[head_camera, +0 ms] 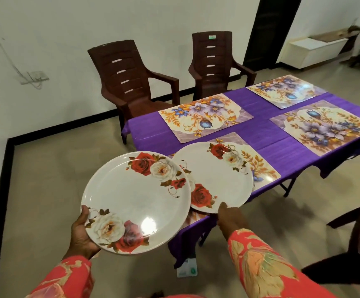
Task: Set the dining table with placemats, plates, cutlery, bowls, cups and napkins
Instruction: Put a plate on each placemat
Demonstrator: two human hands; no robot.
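A white plate with red and white roses hangs in the air left of the table, and my left hand grips its near-left rim from below. A second rose plate lies over the nearest floral placemat, with my right hand holding its near rim. Three more floral placemats lie on the purple tablecloth: one at the far left, one at the far right and one at the near right.
Two brown plastic armchairs stand beyond the table, one at the left corner and one behind the far edge. A dark chair is at the lower right. A small white packet lies on the floor under the table's near corner.
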